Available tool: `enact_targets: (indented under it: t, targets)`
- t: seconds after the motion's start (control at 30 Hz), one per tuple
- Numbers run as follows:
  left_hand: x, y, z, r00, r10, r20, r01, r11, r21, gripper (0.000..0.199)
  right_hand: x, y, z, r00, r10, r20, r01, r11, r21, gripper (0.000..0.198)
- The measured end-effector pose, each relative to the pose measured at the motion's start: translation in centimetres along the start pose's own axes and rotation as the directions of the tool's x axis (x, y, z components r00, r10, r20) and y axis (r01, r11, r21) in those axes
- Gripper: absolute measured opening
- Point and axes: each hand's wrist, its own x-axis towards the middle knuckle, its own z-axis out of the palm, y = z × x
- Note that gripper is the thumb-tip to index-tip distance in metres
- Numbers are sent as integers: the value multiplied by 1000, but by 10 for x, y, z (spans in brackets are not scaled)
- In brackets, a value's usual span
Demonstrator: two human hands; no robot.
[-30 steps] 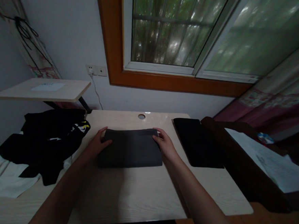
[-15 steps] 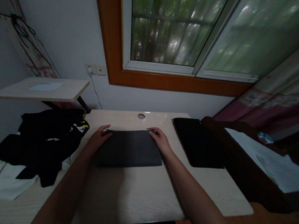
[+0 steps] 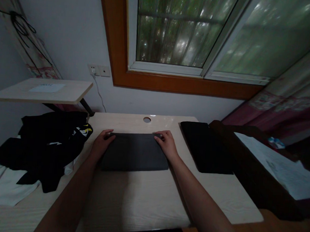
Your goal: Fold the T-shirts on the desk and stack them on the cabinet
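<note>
The grey cloth (image 3: pixel 136 153) lies flat, in a folded rectangle, on the bench (image 3: pixel 143 203), near the centre of the frame. Both hands are at its far edge: the left hand (image 3: pixel 101 143) grips the upper-left corner and the right hand (image 3: pixel 167 143) grips the upper-right corner, each with the thumb on top and the fingers around the edge. How deep the fingers go under the cloth, I cannot tell.

In my judgement, the step is to straighten and hold the far edge. To do it well, both corners should be pulled with equal, gentle force, so that the edge becomes straight and no crease comes between them. The near edge slopes slightly; it would be good to check that all layers are gripped together.

About writing: a white sheet (image 3: pixel 47 87) on the shelf (image 3: pixel 8 91), at the left of the frame, carries blue marks, but these are too small to read. The black clothes (image 3: pixel 46 151) at the lower left show a white and yellow print, also not legible. The paper (image 3: pixel 273 163) at the right has faint marks. I can read no brand.
</note>
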Motion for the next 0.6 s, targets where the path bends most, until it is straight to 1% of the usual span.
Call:
enact_targets:
  t: [0.1,0.2,0.27,0.33,0.4,0.47,0.53,0.6]
  targets:
    - [0,-4,1,1000,9,-12,-9,1000,-5,52,-1,0,-5,998,-65,-16,63,994,-90,24]
    - [-2,-5,1,998,69,-11,-69,998,-7,51,-1,-5,-10,987,-164,-1,162,975,-151,16]
    - [-2,-7,2,992,126,-1,-126,992,-30,51,-1,-10,-13,975,-221,13,221,967,-129,10]
    - [-1,-10,2,988,154,7,-154,987,-39,51,0,-14,-14,972,-233,30,234,970,-68,9]
    - [1,-14,2,988,155,-3,-155,988,-3,52,2,-16,-13,982,-184,43,184,983,-2,11]
    - [4,-18,3,989,146,-11,-145,988,46,54,4,-13,-10,994,-95,46,93,995,41,15]
    - [6,-19,3,990,142,-15,-142,989,49,57,7,-9,-6,999,-4,33,2,998,61,18]
    - [8,-19,3,990,137,-27,-137,990,28,61,9,-5,-2,998,61,12,-62,996,67,19]
